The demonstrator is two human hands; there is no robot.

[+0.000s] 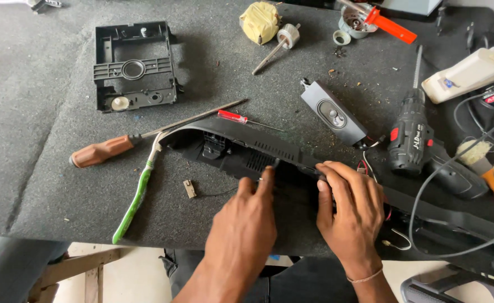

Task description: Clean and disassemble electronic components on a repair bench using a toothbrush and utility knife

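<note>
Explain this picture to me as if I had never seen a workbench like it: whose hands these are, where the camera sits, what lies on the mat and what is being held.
There is one picture, taken by a camera on the person's head, looking down at their own two bare hands. No machine is involved.

Both hands rest on a long black plastic housing that lies across a dark grey felt mat. The left hand presses its fingers onto the housing's near edge; the right hand lies curled over it just beside. Neither hand lifts it.

Around them lie a brown-handled file, a green toothbrush, a small red screwdriver, a black square frame, a slim speaker box, a cordless drill, a small motor wrapped in yellow tape and, far right, a white plastic unit with cables.
</note>
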